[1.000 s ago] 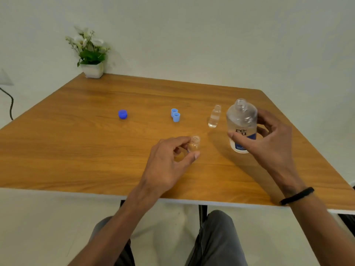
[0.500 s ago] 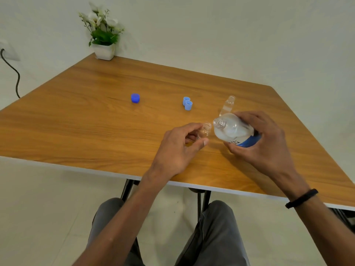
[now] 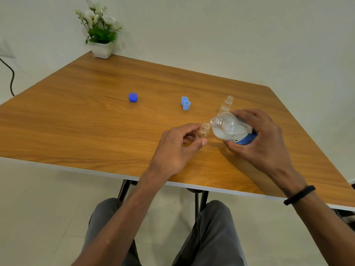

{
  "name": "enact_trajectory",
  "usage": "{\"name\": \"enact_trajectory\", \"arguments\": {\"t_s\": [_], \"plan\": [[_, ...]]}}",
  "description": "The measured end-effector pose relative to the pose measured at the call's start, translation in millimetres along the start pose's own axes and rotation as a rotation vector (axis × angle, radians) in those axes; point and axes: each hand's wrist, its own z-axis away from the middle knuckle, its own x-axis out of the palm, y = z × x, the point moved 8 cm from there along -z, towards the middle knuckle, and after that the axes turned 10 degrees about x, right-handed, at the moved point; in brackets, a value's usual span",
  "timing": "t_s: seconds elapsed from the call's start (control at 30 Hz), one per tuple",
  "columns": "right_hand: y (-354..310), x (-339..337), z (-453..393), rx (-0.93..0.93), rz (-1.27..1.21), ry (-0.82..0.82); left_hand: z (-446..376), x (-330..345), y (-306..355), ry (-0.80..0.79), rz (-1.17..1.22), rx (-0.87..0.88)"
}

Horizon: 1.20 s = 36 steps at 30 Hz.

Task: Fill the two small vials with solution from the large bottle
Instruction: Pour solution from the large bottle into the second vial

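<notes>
My right hand [image 3: 263, 143] grips the large clear bottle [image 3: 229, 129] with a blue and white label. The bottle is uncapped and tipped to the left, its open neck just beside the mouth of a small clear vial [image 3: 203, 131]. My left hand [image 3: 176, 148] pinches that vial between thumb and fingers; it stands on the wooden table [image 3: 76, 120]. A second small vial [image 3: 226, 104] stands uncapped just behind the bottle, partly hidden by it.
A dark blue cap [image 3: 133, 97] lies at mid table. Two light blue caps [image 3: 185, 103] sit together to its right. A potted plant [image 3: 100, 35] stands at the far left corner by the wall. A black cable [image 3: 11, 77] hangs at the left.
My right hand has lifted the large bottle and tipped it from upright toward the vial in my left hand. The view has shifted, with the table sitting lower left.
</notes>
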Motion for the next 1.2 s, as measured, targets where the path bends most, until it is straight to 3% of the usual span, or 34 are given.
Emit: {"name": "enact_trajectory", "arguments": {"t_s": [1.2], "plan": [[-6, -1, -12, -0.062, 0.051, -0.021, 0, 0, 0, 0.006, -0.027, 0.023]]}}
